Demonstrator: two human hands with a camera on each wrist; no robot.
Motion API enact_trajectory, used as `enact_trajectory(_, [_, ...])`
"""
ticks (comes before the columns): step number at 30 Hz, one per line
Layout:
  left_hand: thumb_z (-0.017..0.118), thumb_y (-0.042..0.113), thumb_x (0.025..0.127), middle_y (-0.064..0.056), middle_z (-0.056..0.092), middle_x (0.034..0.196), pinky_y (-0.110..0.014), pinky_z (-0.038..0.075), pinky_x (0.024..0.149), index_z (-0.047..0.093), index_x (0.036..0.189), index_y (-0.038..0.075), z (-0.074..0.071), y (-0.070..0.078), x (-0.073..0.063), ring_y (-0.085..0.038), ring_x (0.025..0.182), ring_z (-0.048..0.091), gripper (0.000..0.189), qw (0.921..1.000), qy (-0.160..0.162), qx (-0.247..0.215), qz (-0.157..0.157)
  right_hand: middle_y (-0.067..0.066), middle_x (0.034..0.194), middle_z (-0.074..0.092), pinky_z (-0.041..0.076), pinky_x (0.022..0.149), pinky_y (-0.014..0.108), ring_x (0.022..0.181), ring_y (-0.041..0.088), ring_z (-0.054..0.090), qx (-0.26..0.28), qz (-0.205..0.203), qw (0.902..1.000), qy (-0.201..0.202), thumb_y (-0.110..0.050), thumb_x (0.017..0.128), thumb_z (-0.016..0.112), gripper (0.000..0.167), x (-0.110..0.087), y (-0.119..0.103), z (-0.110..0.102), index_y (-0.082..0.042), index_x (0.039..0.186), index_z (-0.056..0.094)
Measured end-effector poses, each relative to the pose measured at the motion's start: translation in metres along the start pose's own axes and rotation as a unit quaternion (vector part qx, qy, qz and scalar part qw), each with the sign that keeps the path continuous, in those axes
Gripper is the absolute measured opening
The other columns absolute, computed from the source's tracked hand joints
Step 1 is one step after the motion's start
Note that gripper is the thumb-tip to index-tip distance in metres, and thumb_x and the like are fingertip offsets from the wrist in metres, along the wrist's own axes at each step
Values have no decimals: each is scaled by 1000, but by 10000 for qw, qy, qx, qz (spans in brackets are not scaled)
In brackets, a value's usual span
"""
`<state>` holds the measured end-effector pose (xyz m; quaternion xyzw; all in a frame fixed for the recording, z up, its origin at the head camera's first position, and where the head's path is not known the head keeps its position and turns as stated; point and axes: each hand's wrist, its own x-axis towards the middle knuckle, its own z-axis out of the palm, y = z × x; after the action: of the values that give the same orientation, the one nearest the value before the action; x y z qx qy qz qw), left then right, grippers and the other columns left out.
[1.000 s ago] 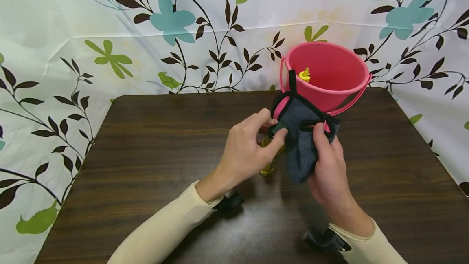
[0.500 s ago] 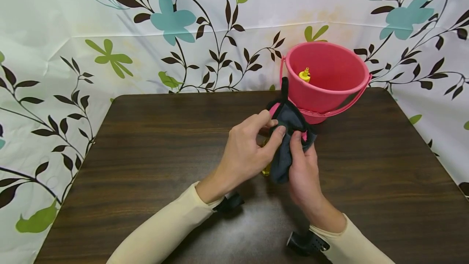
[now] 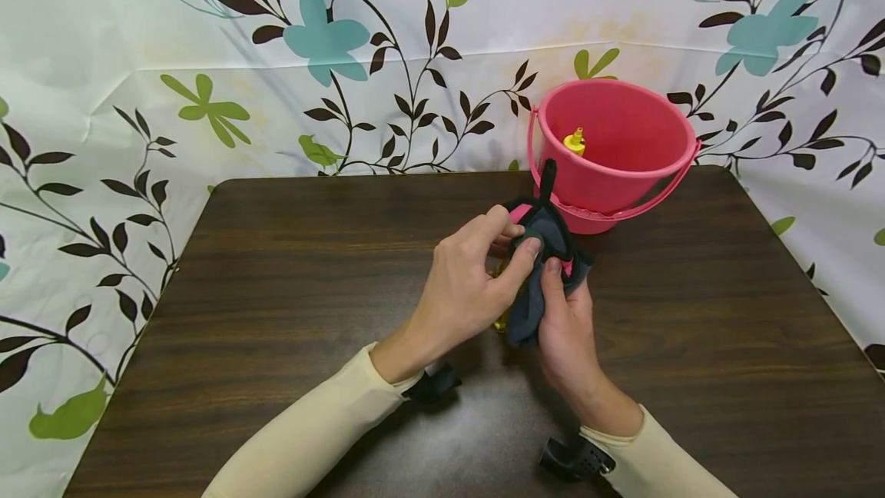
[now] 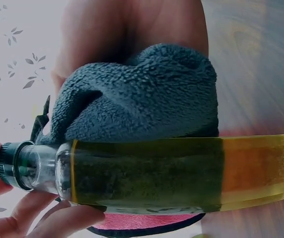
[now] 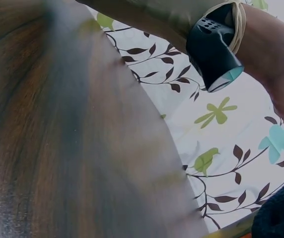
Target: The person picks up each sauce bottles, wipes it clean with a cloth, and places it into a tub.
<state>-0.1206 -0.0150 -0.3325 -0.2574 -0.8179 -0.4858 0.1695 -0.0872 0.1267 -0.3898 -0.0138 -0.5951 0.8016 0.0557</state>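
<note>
Shifted leftward since the earlier frame, the right hand (image 3: 568, 336) grips a cloth (image 3: 527, 312) against the bottle (image 4: 147, 173), near the bucket (image 3: 601, 189); the left hand (image 3: 466, 275) pinches the bottle's cap (image 4: 9, 164). Wiping appears under way; the next stroke likely calls for a steady cap.

No text, brand or number can be read in any view. The bottle (image 4: 147, 173) looks dark across its middle — whether that is a label or the blue-grey cloth (image 4: 142, 104) seen through the glass cannot be told, and no letters can be made out. Any marking on the yellow-nozzled thing (image 3: 575, 142) inside the pink bucket (image 3: 608, 187) is too small to read. The backdrop's (image 3: 484, 21) print shows leaves, flowers and birds — pictures, not lettering.
</note>
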Motion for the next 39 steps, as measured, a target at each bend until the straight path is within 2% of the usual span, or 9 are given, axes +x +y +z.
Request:
enact_trajectory(4, [68,25,101,-3,73,103,-27,63,84,58,97,11,1,-1,1,-14,91,77,18,10000,2,45,25,-4,120,60,55,90,23,105,11,60,-59,152,9999,33,-38,115,39,38,-1,4,-4,-17,147,41])
enact_trajectory(9, [68,25,101,-3,75,106,-31,63,80,60,102,12,1,-2,1,-13,86,75,16,9999,-8,108,28,-7,120,57,52,94,22,110,10,57,-190,662,9975,167,-39,115,38,40,-3,15,-11,-18,149,40])
enact_trajectory(13, [67,28,102,-3,76,111,-30,63,83,61,106,12,1,-1,0,-14,90,77,18,9999,-36,158,-14,-8,120,59,51,96,21,113,8,58,-432,973,9942,160,-37,116,39,40,-3,24,-18,-17,150,42])
enact_trajectory(20, [66,28,102,-5,75,113,-34,65,82,61,107,10,1,-1,0,-17,92,78,19,9998,-74,144,-62,3,134,55,43,105,26,123,15,51,-1392,1194,9828,215,-27,115,43,39,7,30,-26,-14,152,47])
enact_trajectory(24, [66,29,102,-4,75,113,-33,64,84,60,107,10,1,-1,0,-17,94,78,20,9998,-115,178,-52,7,146,58,39,113,34,132,18,51,-1808,1106,9772,79,-17,114,44,40,12,34,-32,-16,153,49])
enact_trajectory(27, [65,29,103,-3,75,114,-33,64,85,60,107,11,1,0,1,-16,94,78,19,9998,-118,175,-57,7,149,58,38,113,34,134,19,52,-1967,1051,9748,-11,-14,113,45,42,14,34,-34,-18,154,49])
enact_trajectory(30, [65,29,103,-3,75,113,-33,64,85,60,107,12,1,-1,1,-16,94,78,19,9998,-98,160,-71,6,139,59,43,105,29,126,17,52,-1893,1211,9744,-15,-17,113,44,39,16,32,-33,-16,151,50])
enact_trajectory(35, [65,29,103,-3,76,113,-32,63,83,60,107,12,0,-1,1,-15,93,77,18,9998,-82,155,-65,-3,118,60,50,91,22,111,11,57,-1229,1597,9795,65,-36,115,43,37,15,22,-28,-15,144,50])
enact_trajectory(39, [65,29,103,-3,75,112,-30,61,78,61,107,12,0,-1,1,-12,88,73,18,9999,-62,156,-37,-9,106,61,52,86,22,101,9,60,-906,1502,9845,18,-47,113,43,39,12,11,-22,-16,135,50])
